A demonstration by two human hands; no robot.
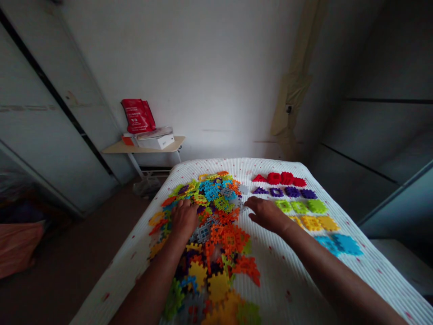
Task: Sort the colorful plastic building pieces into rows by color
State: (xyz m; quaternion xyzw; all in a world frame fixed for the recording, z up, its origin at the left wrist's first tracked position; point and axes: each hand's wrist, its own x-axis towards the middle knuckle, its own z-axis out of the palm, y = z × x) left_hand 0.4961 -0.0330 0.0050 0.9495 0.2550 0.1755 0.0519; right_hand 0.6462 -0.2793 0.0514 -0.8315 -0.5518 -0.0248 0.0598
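A big heap of interlocking plastic building pieces (229,238) in orange, yellow, blue, green, purple and grey covers the middle of the quilted bedspread (135,280). My left hand (184,219) rests on the heap's left side with its fingers spread over the pieces. At the heap's right edge, my right hand (265,212) hovers with thumb and fingers apart. Close to its fingertips are translucent grey pieces (242,189). Right of the heap lie sorted rows: red pieces (274,178), purple pieces (292,192), green pieces (317,206), yellow pieces (327,223) and blue pieces (347,243). My right forearm partly hides the lower rows.
A small side table (117,147) stands beyond the bed on the left, holding a white box (157,142) and a red bag (138,116). Grey cabinets (379,131) rise on the right. An orange cloth-like item (18,248) is at the far left.
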